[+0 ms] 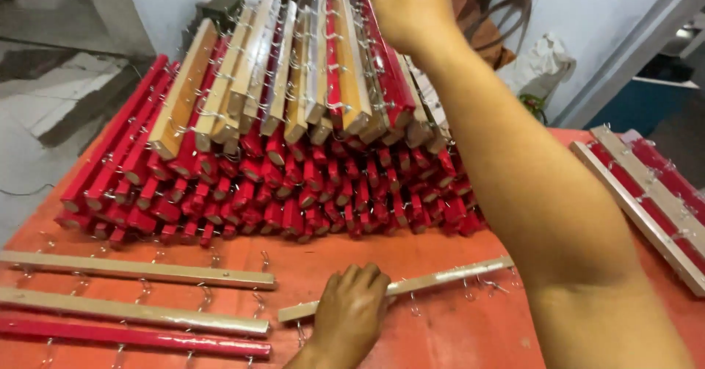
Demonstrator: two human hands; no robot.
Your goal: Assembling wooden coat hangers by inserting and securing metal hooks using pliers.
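Note:
My left hand (346, 314) lies near the table's front edge with its fingers curled over the left part of a pale wooden strip (440, 277) that carries small metal hooks. My right arm stretches from the lower right up across the view. My right hand (407, 9) is at the top of a big pile of red and bare wooden hook strips (279, 119). I see only the back of that hand. Its fingers run out of the frame, so whether it holds anything stays hidden.
The orange-red table (411, 339) carries two bare strips (139, 270) and one red strip (132, 337) at the front left. Another small stack of strips (646, 193) lies at the right edge. A white wall and grey floor (44, 97) are behind.

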